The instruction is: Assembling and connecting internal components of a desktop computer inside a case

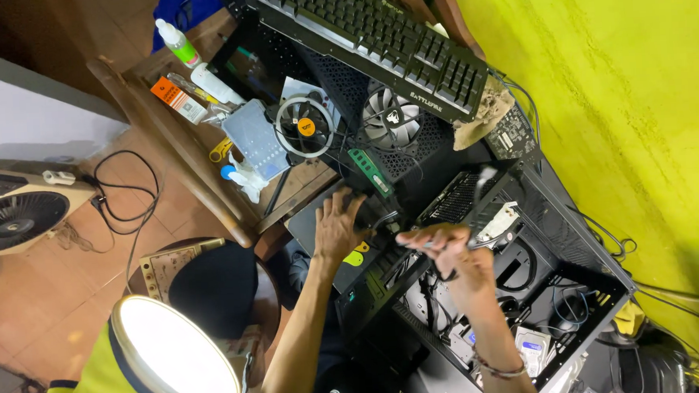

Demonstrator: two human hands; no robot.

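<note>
An open black computer case (585, 280) lies in front of me with cables and a drive inside. My left hand (337, 225) rests with its fingers on a black boxy part (370, 211) at the case's near edge. My right hand (448, 245) hovers over the case opening, fingers pinched on thin black cables (479, 241) that run to a white connector (501, 222). A green memory stick (370, 171) lies just above the left hand.
A black keyboard (373, 32) leans across the top. Two case fans (304, 127) (391, 117), a plastic screw box (255, 138), bottles (178, 42) and a small orange box (173, 96) sit on a wooden bench. A floor fan (16, 214) stands left; a round lamp (174, 357) glows below. A yellow wall (639, 86) is at right.
</note>
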